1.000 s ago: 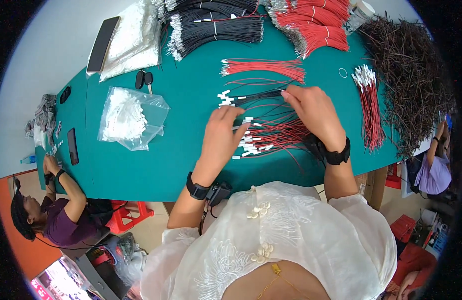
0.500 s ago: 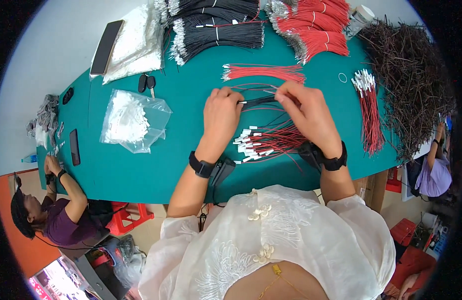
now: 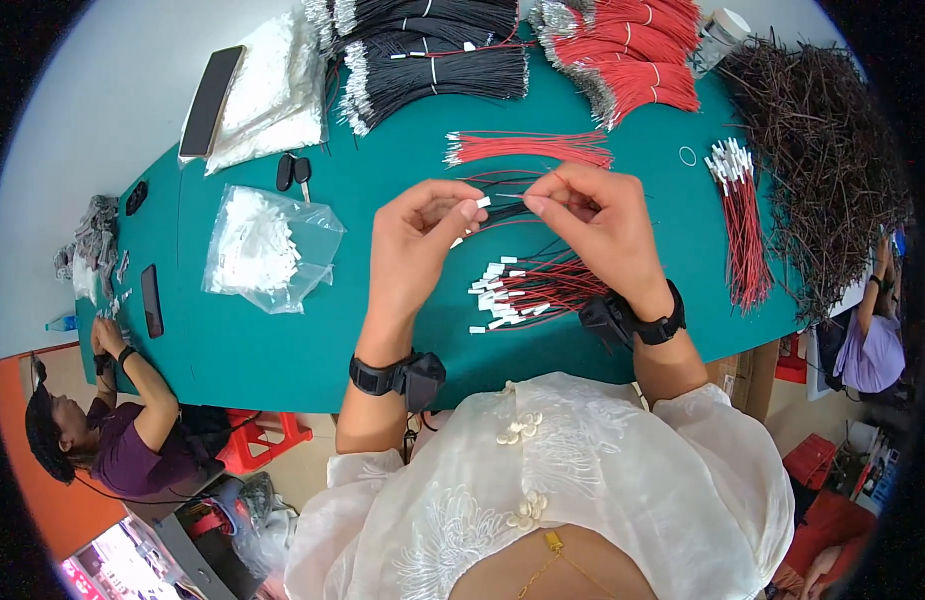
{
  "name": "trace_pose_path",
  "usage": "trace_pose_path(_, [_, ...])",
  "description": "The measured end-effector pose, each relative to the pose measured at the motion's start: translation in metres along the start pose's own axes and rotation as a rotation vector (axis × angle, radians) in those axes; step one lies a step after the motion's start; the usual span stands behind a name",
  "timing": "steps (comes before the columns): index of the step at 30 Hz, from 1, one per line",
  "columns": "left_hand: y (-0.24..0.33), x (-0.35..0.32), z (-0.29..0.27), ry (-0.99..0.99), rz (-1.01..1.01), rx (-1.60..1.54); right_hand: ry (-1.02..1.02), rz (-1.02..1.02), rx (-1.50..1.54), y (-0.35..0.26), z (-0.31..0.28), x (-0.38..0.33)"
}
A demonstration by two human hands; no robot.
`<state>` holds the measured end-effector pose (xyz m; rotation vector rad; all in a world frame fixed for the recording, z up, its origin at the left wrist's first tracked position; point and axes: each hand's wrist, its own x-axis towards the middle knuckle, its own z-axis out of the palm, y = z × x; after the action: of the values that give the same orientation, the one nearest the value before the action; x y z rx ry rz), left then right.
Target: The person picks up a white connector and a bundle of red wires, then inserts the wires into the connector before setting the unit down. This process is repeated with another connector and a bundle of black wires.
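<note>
Between thumb and forefinger, my left hand [image 3: 408,240] pinches a small white connector housing [image 3: 484,202]. Facing it, my right hand [image 3: 608,225] is closed on a thin wire [image 3: 509,195], whose tip points left at the housing with a small gap. Under both hands lie some black wires [image 3: 505,212], partly hidden by the fingers. Just nearer to me is a pile of red and black wires [image 3: 558,285] with white connectors at their left ends. A loose bundle of red wires [image 3: 523,148] lies beyond my hands.
A clear bag of white connectors [image 3: 253,250] and car keys [image 3: 294,172] lie left. Behind are black wire bundles [image 3: 438,75] and red ones [image 3: 633,60]. Finished-looking wires [image 3: 743,230] and a dark tangled heap [image 3: 818,170] stand right. A co-worker [image 3: 123,430] sits at the left edge.
My left hand has turned and drawn back left, now showing the white connector at its fingertips. My right hand has shifted slightly left with the wire.
</note>
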<state>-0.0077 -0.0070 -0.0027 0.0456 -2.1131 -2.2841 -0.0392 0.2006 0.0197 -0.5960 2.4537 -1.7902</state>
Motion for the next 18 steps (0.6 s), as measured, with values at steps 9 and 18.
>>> trace_pose_path(9, [0.011, -0.011, 0.003, 0.009, 0.019, -0.029, 0.062, -0.157, -0.097, -0.015, 0.004, -0.001])
trace_pose_path(18, [0.013, -0.013, 0.004, 0.004, -0.005, -0.035, 0.061, -0.223, -0.109, -0.017, 0.005, -0.002])
